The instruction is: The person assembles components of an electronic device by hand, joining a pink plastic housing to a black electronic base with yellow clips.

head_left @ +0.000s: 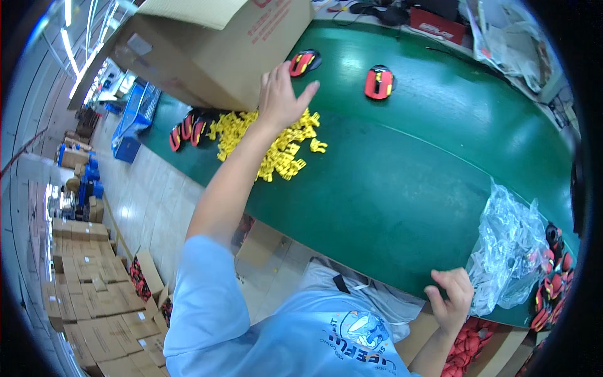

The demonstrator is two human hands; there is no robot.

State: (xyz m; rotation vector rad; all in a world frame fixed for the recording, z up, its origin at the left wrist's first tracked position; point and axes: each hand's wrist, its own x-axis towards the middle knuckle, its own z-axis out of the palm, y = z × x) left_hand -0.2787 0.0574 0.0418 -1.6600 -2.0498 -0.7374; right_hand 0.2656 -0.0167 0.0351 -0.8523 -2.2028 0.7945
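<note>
My left hand [281, 100] reaches over the far side of a pile of small yellow plastic clips [276, 164], its fingers stretched out and thumb spread. Just past its fingertips lies a red-and-black oval piece with yellow parts [303, 63]; no grip on it shows. A similar red, black and yellow piece [379, 83] lies apart, farther right on the green table [389, 182]. My right hand [453, 298] hovers by the near table edge, beside a clear plastic bag [510, 251]. Its fingers are loosely curled, apart from the thumb, with nothing visible between them.
A large open cardboard box [207, 56] stands at the far left of the table. Several red-and-black pieces [187, 129] lie beside the yellow pile. More red-and-black pieces [554, 283] are heaped at the right edge. Stacked cartons [100, 295] stand on the floor at left.
</note>
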